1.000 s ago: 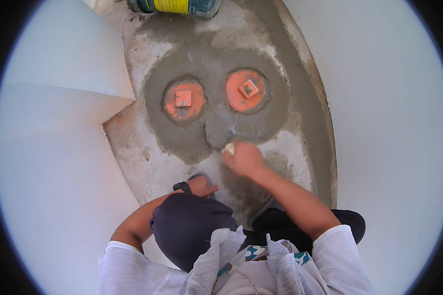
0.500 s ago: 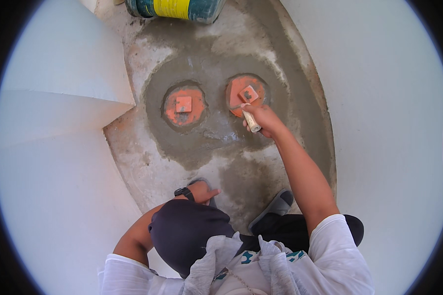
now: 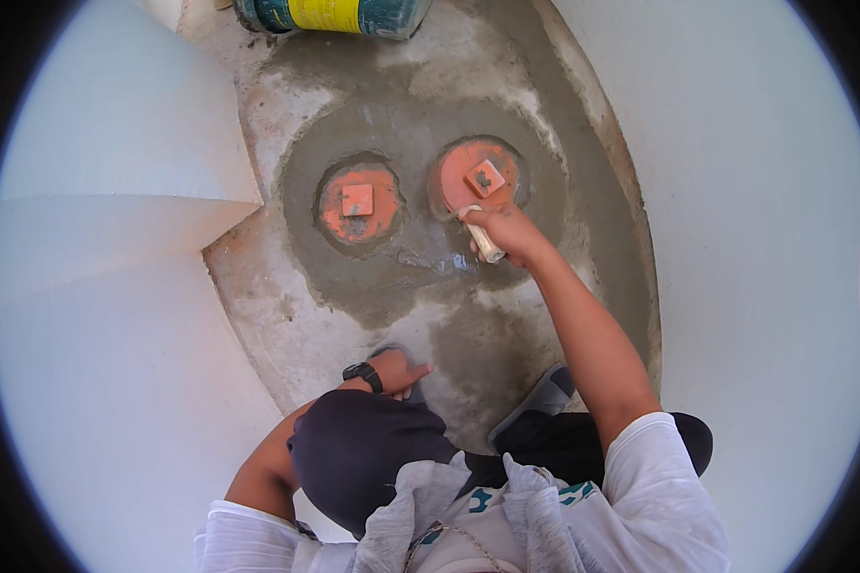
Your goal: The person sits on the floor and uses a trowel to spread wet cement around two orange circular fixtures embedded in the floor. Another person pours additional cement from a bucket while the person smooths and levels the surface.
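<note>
My right hand (image 3: pixel 508 234) grips the pale handle of a trowel (image 3: pixel 487 244) at the near edge of the right orange round cap (image 3: pixel 499 159). The trowel's blade is hard to make out; it seems to lie along that cap's left side. Wet grey mortar (image 3: pixel 416 234) surrounds this cap and the left orange round cap (image 3: pixel 367 227). Each cap has a raised square block in its middle and grey smears. My left hand (image 3: pixel 392 371), with a black watch at its wrist, hangs beside my knee, holding nothing, one digit stretched out to the right.
A dark green bucket with a yellow band (image 3: pixel 325 13) lies on its side at the far edge. White walls (image 3: pixel 755 239) curve up on the right and left (image 3: pixel 115 248). A mortar strip (image 3: pixel 583 143) follows the right wall. My shoes (image 3: pixel 543 393) stand on the floor close by.
My right hand has shifted slightly left and nearer with the trowel, whose blade has moved along the right cap's left edge. My left hand stays nearly in place.
</note>
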A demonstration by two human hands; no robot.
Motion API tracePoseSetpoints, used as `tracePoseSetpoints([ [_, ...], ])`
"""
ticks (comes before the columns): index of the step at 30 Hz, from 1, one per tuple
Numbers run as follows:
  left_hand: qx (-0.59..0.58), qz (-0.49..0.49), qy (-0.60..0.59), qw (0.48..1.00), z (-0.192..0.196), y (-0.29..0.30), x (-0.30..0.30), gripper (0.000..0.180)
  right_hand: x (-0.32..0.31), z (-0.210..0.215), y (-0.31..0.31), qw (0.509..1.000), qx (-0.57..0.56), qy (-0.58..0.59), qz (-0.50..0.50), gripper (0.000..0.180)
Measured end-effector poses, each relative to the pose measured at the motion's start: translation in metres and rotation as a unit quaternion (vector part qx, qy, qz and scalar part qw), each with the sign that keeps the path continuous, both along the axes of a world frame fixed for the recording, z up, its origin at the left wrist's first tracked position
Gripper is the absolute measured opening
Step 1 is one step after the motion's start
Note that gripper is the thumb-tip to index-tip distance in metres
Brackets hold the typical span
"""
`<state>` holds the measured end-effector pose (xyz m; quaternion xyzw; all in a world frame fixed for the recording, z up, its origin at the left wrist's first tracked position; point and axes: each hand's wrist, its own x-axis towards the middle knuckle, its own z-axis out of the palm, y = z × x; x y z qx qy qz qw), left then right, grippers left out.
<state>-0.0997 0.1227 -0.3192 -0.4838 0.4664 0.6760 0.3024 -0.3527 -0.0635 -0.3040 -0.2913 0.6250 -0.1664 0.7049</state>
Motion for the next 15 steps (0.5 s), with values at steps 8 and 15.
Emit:
tracePoseSetpoints([
  [8,-0.016,-0.008,0.005,1.0,-0.001,-0.002,-0.001,0.073,-0.028,0.026,0.004,0.992,0.011,0.006,0.129,0.031],
  [15,-0.009,-0.002,0.007,1.0,-0.001,-0.001,-0.001,0.074,-0.05,0.019,-0.007,0.987,-0.016,0.083,0.134,0.034],
])
